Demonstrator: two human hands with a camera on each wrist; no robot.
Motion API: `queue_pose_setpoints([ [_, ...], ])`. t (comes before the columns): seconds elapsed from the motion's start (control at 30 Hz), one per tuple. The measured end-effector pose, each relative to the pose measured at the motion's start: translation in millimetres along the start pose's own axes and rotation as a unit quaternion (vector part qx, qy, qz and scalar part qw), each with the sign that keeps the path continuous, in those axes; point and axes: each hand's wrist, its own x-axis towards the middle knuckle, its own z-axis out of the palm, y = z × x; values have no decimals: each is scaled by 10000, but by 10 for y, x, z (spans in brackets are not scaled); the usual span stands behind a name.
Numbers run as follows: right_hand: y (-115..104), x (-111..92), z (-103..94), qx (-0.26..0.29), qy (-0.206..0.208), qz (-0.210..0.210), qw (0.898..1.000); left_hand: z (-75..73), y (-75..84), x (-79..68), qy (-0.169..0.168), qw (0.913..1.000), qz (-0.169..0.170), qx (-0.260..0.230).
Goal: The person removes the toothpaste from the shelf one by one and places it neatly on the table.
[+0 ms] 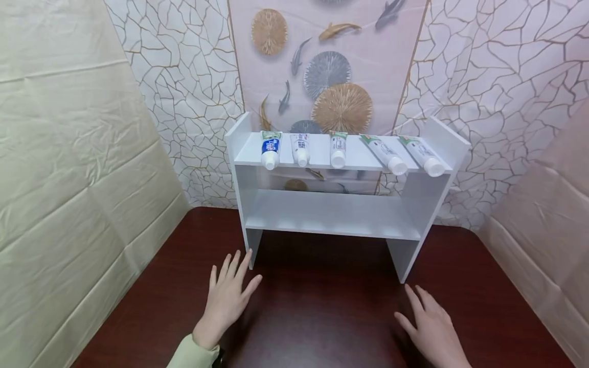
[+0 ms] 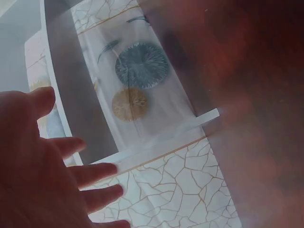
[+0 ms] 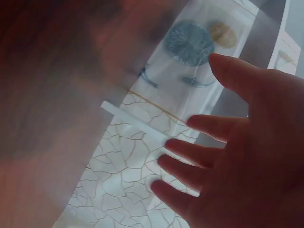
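Note:
My left hand [image 1: 226, 301] hovers above the table by the shelf's left foot, fingers spread and straight, holding nothing. Over on the right, my right hand [image 1: 432, 327] hangs near the other foot with its fingers extended and nothing in them. Both palms appear bare in the wrist views. A white two-tier shelf [image 1: 336, 212] stands before me. Along its top tier lie several toothpaste tubes, caps toward me: a blue-and-white tube [image 1: 270, 148] at the left end, a white tube [image 1: 301, 148] beside it, and a green-and-white tube [image 1: 423, 155] at the right end.
The shelf stands on a dark red-brown table [image 1: 303, 317] with rounded far corners. Behind it hangs a patterned cloth [image 1: 193, 102] with a fish print panel. Pale fabric walls [image 1: 78, 168] rise on both sides.

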Motion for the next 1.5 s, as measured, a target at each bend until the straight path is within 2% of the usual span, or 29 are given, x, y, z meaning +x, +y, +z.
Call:
queue_pose_setpoints([
  [0.2,-156,117,-91,59,-433,135,9990,-20,-6,136,277,9981,-168,-533],
  [0.33,-300,197,-138,168,-451,49,9988,-29,-14,310,548,9921,-216,-1104],
  [0.43,-424,263,-172,239,-535,23,9983,-65,-8,461,672,9860,-378,-1476],
  [0.63,-618,381,-216,409,-794,1,9960,-148,26,763,854,9786,-728,-1725],
  [0.77,-688,388,-218,455,-824,-94,9955,-146,57,958,993,9748,-736,-1857],
  [0.9,-731,375,-203,507,-911,-90,9945,-69,50,1110,1177,9680,-686,-2106],
  [1.03,-760,354,-168,565,-995,-100,9934,34,8,1163,1343,9594,-766,-2361],
  [1.13,-789,347,-146,560,-986,-125,9935,93,-12,1158,1399,9569,-898,-2381],
  [1.33,-963,454,-191,602,-527,-396,9960,137,-17,1168,1744,9528,-955,-2296],
  [1.5,-1216,627,-296,806,-195,-747,9938,146,-23,1173,1995,9403,-965,-2583],
])
